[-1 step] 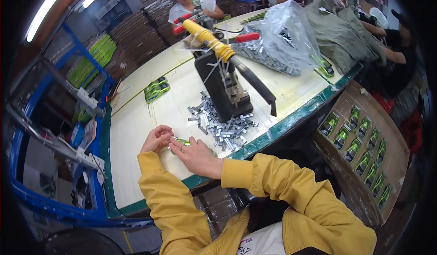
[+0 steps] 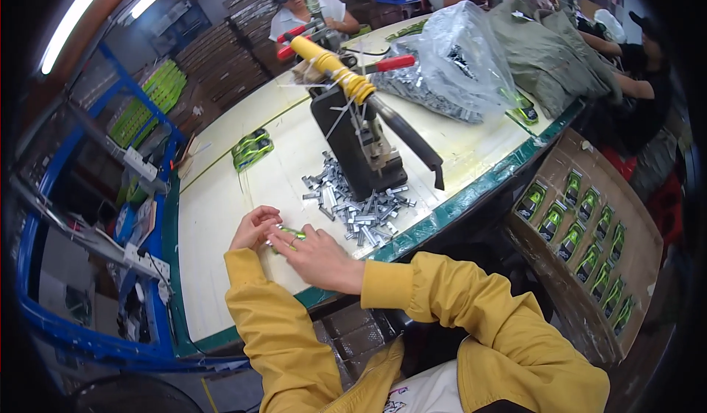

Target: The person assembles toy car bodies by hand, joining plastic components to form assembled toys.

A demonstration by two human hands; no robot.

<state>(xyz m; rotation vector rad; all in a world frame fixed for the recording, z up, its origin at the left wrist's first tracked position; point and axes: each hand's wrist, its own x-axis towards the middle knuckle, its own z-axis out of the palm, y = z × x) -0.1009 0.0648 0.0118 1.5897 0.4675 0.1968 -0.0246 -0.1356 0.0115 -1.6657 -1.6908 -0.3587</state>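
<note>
Close to the near edge of the table, my left hand (image 2: 254, 229) and my right hand (image 2: 320, 260) meet over a bright green packaged item (image 2: 296, 234). The left thumb and fingers are closed at its far-left end. My right fingers lie over it and press against it, hiding most of its shape. Just beyond my right hand is a loose pile of small silver metal clips (image 2: 361, 210). Out of that pile rises a black hand press (image 2: 350, 144) with a yellow-wrapped lever (image 2: 331, 67).
Green-and-black packs (image 2: 252, 148) lie on the white tabletop (image 2: 210, 266). A clear plastic bag (image 2: 464, 59) of metal pieces sits farther back, beside grey-green cloth (image 2: 549, 63). At right, a cardboard tray (image 2: 641, 266) holds several packs. Other people sit around the table.
My right fingers have shifted slightly over the green packaged item, and a little more of it shows. The whole view has moved very slightly; the press and clips stay put.
</note>
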